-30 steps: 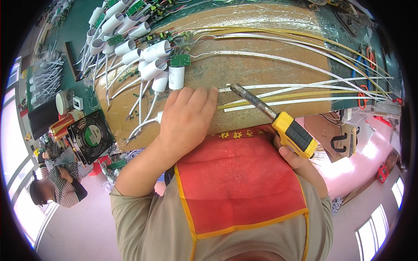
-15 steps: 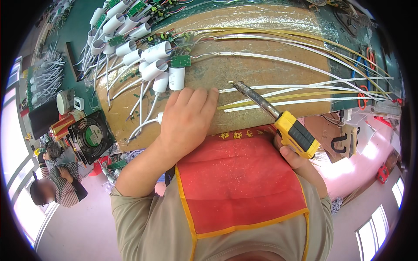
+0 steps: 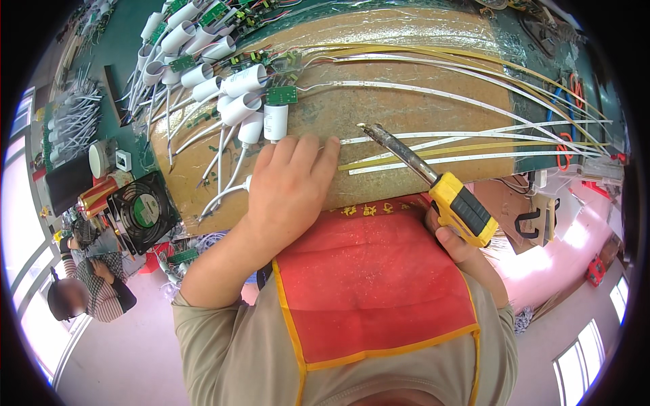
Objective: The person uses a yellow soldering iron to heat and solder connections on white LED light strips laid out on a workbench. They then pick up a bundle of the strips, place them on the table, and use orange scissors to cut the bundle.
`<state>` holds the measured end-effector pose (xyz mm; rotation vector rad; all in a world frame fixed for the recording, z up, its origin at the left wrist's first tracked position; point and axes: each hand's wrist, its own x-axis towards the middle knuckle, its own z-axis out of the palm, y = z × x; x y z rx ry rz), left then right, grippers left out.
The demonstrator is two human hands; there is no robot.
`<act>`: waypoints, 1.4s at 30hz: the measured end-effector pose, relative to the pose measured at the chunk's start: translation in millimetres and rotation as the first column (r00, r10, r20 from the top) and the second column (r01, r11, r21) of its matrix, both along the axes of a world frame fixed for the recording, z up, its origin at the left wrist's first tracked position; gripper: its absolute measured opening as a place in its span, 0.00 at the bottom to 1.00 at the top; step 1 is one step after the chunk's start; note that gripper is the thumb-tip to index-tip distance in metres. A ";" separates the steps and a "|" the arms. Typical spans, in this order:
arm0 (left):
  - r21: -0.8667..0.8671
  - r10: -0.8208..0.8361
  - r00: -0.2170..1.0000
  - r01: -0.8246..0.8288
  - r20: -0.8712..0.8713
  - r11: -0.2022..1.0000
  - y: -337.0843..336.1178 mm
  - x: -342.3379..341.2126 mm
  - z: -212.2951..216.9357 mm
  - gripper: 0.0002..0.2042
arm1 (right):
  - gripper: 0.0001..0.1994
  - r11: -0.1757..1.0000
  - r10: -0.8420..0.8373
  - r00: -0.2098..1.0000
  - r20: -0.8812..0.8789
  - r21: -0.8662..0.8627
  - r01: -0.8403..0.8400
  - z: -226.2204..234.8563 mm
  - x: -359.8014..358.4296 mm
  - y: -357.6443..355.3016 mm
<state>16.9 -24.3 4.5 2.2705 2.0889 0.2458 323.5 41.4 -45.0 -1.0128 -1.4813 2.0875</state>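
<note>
Centrally, I see the left hand [image 3: 290, 186] bunched, grip hidden, just left of a flat white strip [image 3: 433, 134]; rightward, the right hand [image 3: 457, 245] clasps a yellow-and-black soldering iron [image 3: 464, 211].

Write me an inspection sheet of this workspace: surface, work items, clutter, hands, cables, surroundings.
Surface: brown board on a green tabletop.
Work items: white and yellowish strips fanned rightward; white cylindrical housings grouped upper left; yellow-and-black soldering iron.
Clutter: green circuit boards among the housings; black fan at left.
Hands: left hand at a white strip's end, grip hidden; right hand holds the soldering iron, tip near the strips, contact unclear.
Cables: white leads trail from housings.
Surroundings: another person, lower left.
</note>
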 end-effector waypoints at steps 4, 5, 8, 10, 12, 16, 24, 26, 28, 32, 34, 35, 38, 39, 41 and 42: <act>-0.058 0.023 0.999 -0.024 -0.029 0.998 -0.3 1.8 6.2 0.21 | 0.18 0.999 0.011 1.000 -0.014 0.037 -0.011 -4.9 5.4 -1.3; -0.070 0.030 0.999 -0.032 -0.029 0.997 -1.0 2.0 6.9 0.21 | 0.15 0.998 0.033 0.999 -0.024 0.055 -0.032 -8.1 11.6 0.5; -0.104 0.043 0.998 -0.047 -0.038 0.994 -1.9 2.5 11.5 0.23 | 0.11 0.994 0.067 0.998 -0.002 0.086 -0.066 -9.7 16.9 2.6; -0.129 0.047 0.998 -0.052 -0.042 0.990 -2.0 2.6 14.2 0.24 | 0.10 0.992 0.078 0.997 0.026 0.099 -0.080 -12.1 20.3 2.7; -0.157 0.049 0.998 -0.055 -0.039 0.986 -2.2 2.3 15.5 0.26 | 0.09 0.991 0.082 0.996 0.041 0.102 -0.086 -17.5 24.6 1.4; -0.195 0.051 0.999 -0.052 -0.011 0.979 -2.6 1.4 20.1 0.27 | 0.08 0.992 0.092 0.995 0.023 0.084 -0.094 -19.5 26.1 2.1; -0.199 0.015 0.998 -0.027 -0.062 0.980 4.4 -2.6 34.5 0.26 | 0.13 0.996 -0.078 0.983 -0.165 -0.045 0.072 2.9 8.4 7.8; -0.151 0.013 0.992 -0.032 -0.123 0.988 15.0 -6.2 45.5 0.26 | 0.17 0.985 -0.160 0.972 -0.173 -0.092 0.146 22.3 -1.4 11.0; -0.054 -0.013 0.985 0.003 -0.175 0.999 28.4 -12.6 53.1 0.24 | 0.19 0.979 -0.197 0.957 -0.214 -0.097 0.180 26.7 -3.0 12.3; 0.178 -0.063 0.970 0.106 -0.234 0.978 56.9 -32.9 46.2 0.19 | 0.27 0.984 -0.177 0.951 -0.256 -0.054 0.168 19.1 1.2 19.1; 0.194 -0.077 0.967 0.126 -0.241 0.973 67.2 -39.7 36.3 0.19 | 0.35 0.980 -0.198 0.956 -0.218 -0.050 0.192 15.2 5.8 18.2; 0.162 -0.067 0.965 0.111 -0.253 0.981 67.6 -41.2 30.1 0.18 | 0.38 0.979 -0.202 0.958 -0.205 -0.051 0.195 14.6 7.3 17.7; 0.164 -0.070 0.978 0.102 -0.194 0.981 69.6 -44.6 22.1 0.20 | 0.37 0.980 -0.197 0.960 -0.199 -0.060 0.189 14.2 8.1 17.0; 0.181 -0.076 0.984 0.104 -0.159 0.978 70.2 -45.9 21.0 0.22 | 0.37 0.981 -0.195 0.961 -0.198 -0.055 0.188 13.7 7.8 16.9; 0.295 -0.142 0.989 0.145 -0.033 0.944 72.3 -49.7 22.2 0.20 | 0.31 0.982 -0.191 0.958 -0.213 -0.041 0.187 13.6 4.9 17.8; 0.352 -0.179 0.984 0.158 0.027 0.922 73.1 -52.0 23.8 0.19 | 0.26 0.981 -0.192 0.954 -0.229 -0.031 0.190 15.6 1.1 18.7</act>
